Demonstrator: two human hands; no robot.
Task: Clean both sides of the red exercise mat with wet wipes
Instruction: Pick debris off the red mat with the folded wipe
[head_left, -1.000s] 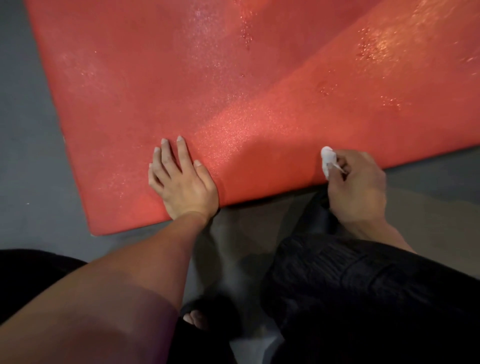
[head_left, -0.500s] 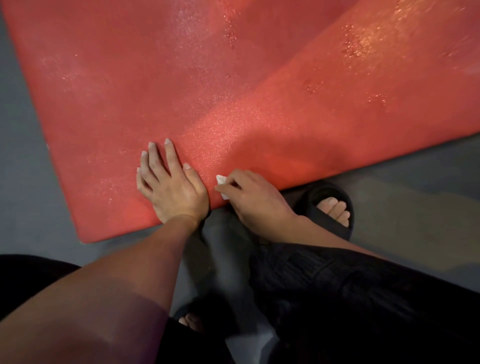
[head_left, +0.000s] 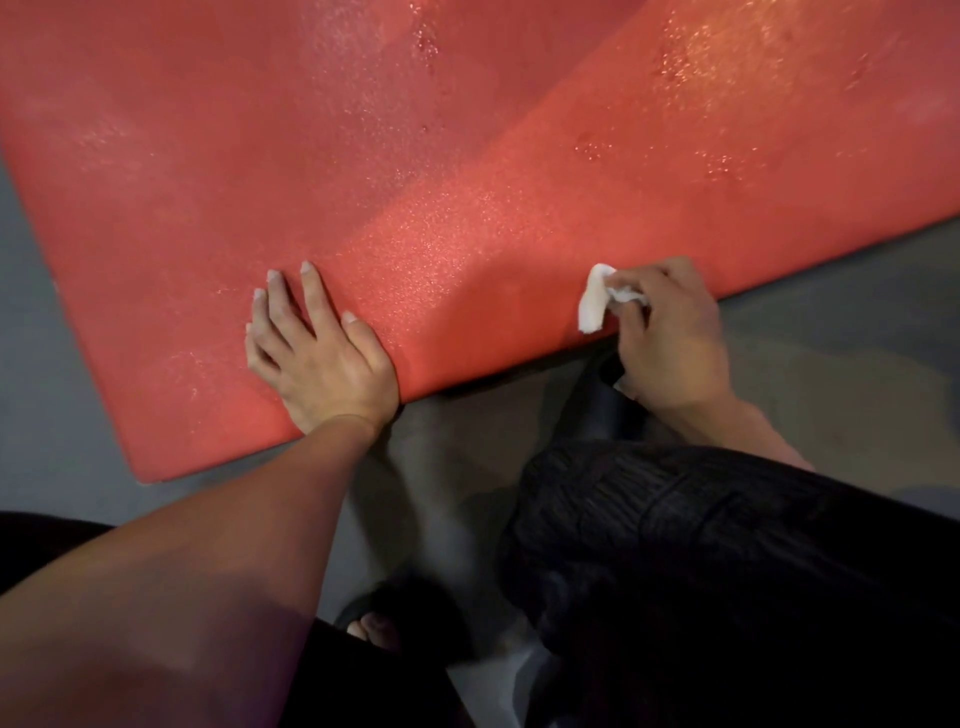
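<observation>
The red exercise mat (head_left: 363, 156) lies on the grey floor and fills the upper view, with a folded-over flap (head_left: 675, 156) on the right and wet, shiny patches. My left hand (head_left: 317, 353) presses flat on the mat near its front edge, fingers spread. To the right, my right hand (head_left: 670, 332) is closed on a crumpled white wet wipe (head_left: 597, 299), which touches the front edge of the flap.
Grey floor (head_left: 831, 364) borders the mat at front, left and right. My knees in dark clothing (head_left: 701, 545) and a foot in a black sandal (head_left: 379, 623) are just in front of the mat's edge.
My right hand has slid the wipe rightward along the mat's front edge, away from my left hand. The left hand stays pressed in place.
</observation>
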